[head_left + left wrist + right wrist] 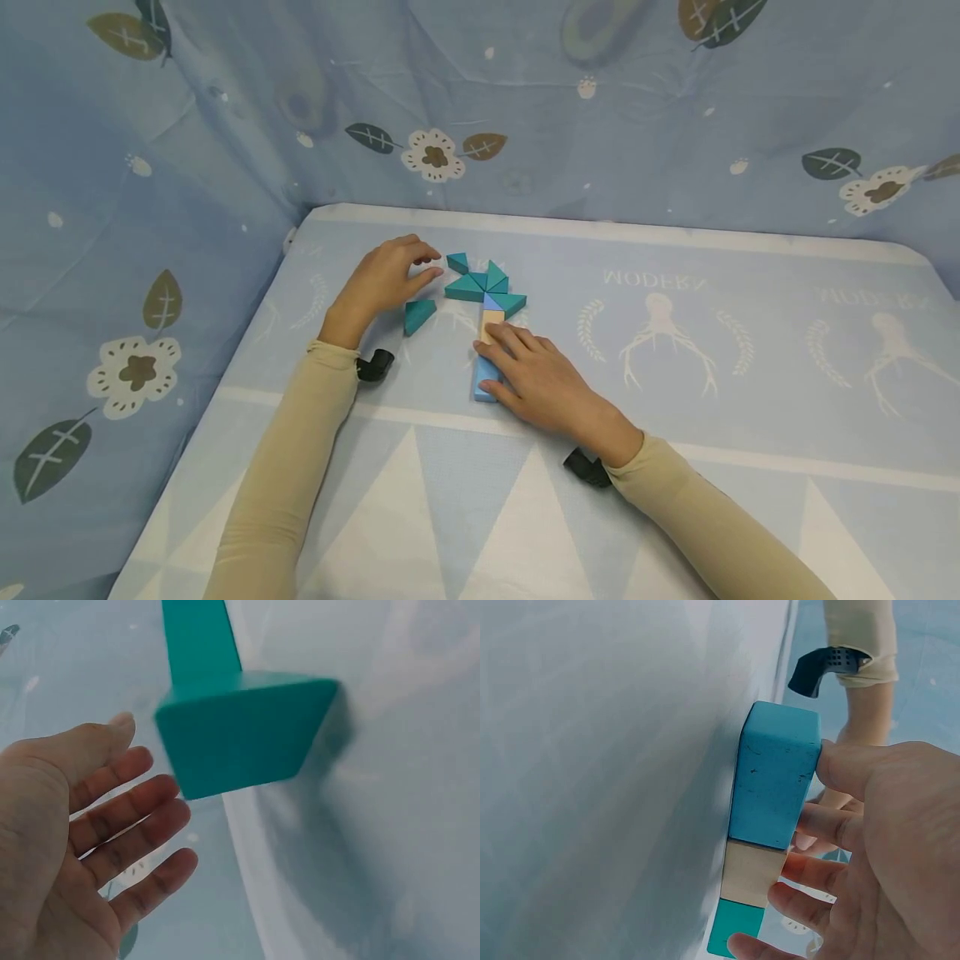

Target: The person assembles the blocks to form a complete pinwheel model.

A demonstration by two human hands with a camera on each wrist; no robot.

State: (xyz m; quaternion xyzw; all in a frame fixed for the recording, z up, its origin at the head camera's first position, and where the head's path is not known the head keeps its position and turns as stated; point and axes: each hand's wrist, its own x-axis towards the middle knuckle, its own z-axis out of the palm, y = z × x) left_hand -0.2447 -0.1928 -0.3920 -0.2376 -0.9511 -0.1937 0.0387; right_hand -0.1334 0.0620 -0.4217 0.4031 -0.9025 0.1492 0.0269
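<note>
My left hand [384,279] hovers with parted fingers beside several teal blocks and holds nothing. A loose teal block [418,317] lies just below it on the table. In the left wrist view a teal block [244,742] looms close by the fingertips. Teal triangular blocks [467,288] form a fan, with a small teal block [457,263] at its upper left corner. Beneath the fan runs a column: a purple-blue triangle [491,303], a plain wood block [491,317] and a blue block [482,385]. My right hand [536,379] rests its extended fingers and thumb along that column.
The table cover [712,517] is pale blue and white with printed triangles and antlers. Patterned blue cloth [525,100] hangs along the back and left edges. A black wrist camera [376,365] sits at the left wrist, another black camera [587,468] at the right.
</note>
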